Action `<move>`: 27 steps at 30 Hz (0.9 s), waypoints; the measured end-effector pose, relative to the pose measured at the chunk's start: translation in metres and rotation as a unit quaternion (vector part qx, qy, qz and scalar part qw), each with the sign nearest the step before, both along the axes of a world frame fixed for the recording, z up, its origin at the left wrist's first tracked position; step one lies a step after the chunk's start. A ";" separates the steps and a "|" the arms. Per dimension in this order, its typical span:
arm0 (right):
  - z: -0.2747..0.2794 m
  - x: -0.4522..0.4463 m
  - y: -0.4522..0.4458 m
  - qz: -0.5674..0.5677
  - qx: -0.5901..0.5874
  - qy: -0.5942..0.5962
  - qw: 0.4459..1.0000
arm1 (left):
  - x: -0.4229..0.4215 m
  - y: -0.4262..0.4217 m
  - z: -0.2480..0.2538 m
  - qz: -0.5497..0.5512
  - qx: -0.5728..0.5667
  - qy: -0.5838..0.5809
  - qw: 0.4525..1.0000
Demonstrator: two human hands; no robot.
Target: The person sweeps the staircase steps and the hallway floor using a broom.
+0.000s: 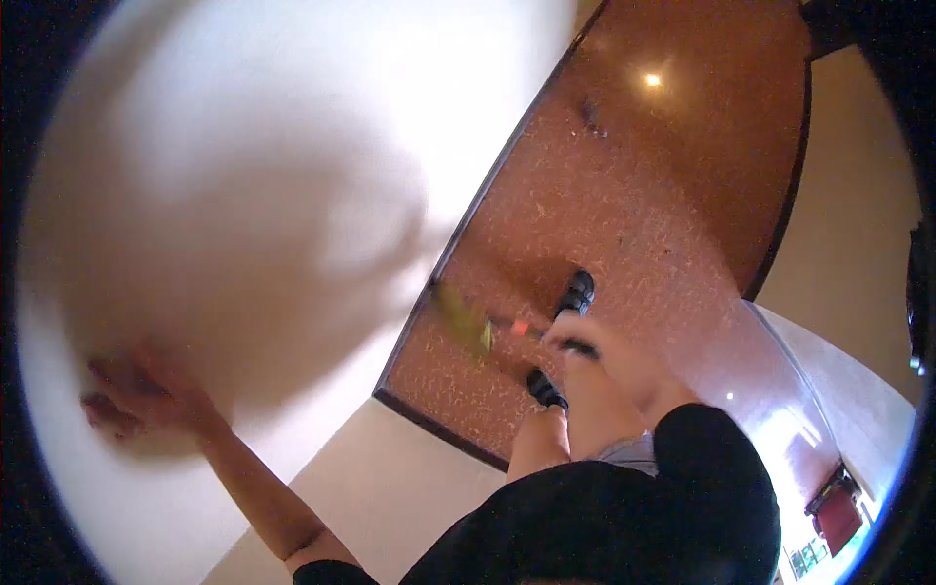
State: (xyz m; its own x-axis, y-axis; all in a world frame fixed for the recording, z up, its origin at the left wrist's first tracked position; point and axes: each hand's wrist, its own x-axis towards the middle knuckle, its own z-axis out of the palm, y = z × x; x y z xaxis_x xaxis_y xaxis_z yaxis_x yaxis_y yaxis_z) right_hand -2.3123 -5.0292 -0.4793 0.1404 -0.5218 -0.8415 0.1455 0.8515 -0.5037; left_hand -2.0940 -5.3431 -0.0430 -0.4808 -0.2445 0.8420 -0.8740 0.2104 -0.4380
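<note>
My left hand (151, 395) is at the pale wall on the left, with its arm stretched out. It is blurred and shaded; its fingers look apart, with nothing visible in them. Whether the palm touches the wall I cannot tell. In front of my legs, my right hand (565, 336) is closed round the black grip of a handled tool (463, 317). This tool has an orange band and a yellow-green head, smeared by motion, close to the foot of the wall. Its exact kind does not show.
The white wall (390, 97) meets a reddish-brown speckled floor (634, 195) along a dark skirting (507, 151). My black shoes (577, 291) stand near the corner. A small dark patch (591, 117) lies farther off. A red-seated chair (838, 512) is at lower right.
</note>
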 end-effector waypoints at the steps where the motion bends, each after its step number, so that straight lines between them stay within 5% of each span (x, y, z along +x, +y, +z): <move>1: -0.007 -0.057 -0.004 0.037 -0.006 0.059 0.998 | -0.003 -0.007 -0.008 -0.012 0.047 0.045 0.998; 2: -0.028 -0.128 -0.018 0.187 0.002 0.129 0.974 | -0.010 -0.010 -0.013 -0.011 0.049 0.041 0.998; 4: 0.051 -0.227 -0.058 0.014 0.092 0.198 0.976 | -0.010 -0.017 -0.018 0.023 -0.022 -0.017 0.999; 8: 0.029 -0.350 -0.089 0.031 0.118 0.303 0.945 | 0.009 -0.028 -0.034 0.063 -0.122 -0.096 0.986; 9: 0.032 -0.344 -0.079 0.025 0.121 0.303 0.945 | 0.013 -0.026 -0.035 -0.073 -0.051 -0.022 0.996; 12: 0.082 -0.302 -0.039 -0.001 0.041 0.350 0.936 | 0.016 -0.052 -0.038 -0.234 -0.007 0.100 0.967; 14: 0.145 -0.251 0.005 -0.001 0.059 0.269 0.961 | 0.003 -0.046 -0.036 -0.100 -0.069 -0.032 0.992; 15: 0.187 -0.219 0.018 0.102 0.118 0.236 0.959 | 0.005 -0.034 -0.033 -0.032 -0.103 -0.090 0.990; 16: 0.178 -0.184 0.069 0.070 0.108 0.043 0.991 | 0.012 -0.023 -0.027 0.038 -0.137 -0.149 0.979; 19: 0.190 -0.105 0.094 -0.088 0.173 -0.166 0.967 | 0.049 -0.016 -0.021 0.118 -0.134 -0.152 0.972; 20: 0.169 -0.085 0.085 -0.075 0.096 -0.084 0.989 | 0.055 -0.019 -0.020 0.129 -0.095 -0.102 0.982; 21: 0.149 -0.065 0.076 -0.057 0.025 0.011 0.998 | 0.016 -0.009 -0.002 0.062 -0.121 -0.210 0.968; 23: 0.106 -0.055 0.041 0.024 0.067 0.073 0.995 | 0.024 -0.012 -0.003 0.071 -0.121 -0.208 0.968; 27: 0.076 -0.127 0.020 0.044 0.117 -0.004 0.992 | 0.034 -0.017 -0.004 0.138 -0.124 -0.141 0.973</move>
State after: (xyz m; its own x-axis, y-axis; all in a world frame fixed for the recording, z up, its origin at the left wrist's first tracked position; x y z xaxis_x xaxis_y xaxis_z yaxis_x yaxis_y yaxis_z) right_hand -2.4396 -5.0094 -0.4034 0.1843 -0.2975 -0.9368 0.0696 0.9547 -0.2895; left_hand -2.0596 -5.3601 -0.0474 -0.6459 -0.2028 0.7359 -0.7203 -0.1575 -0.6756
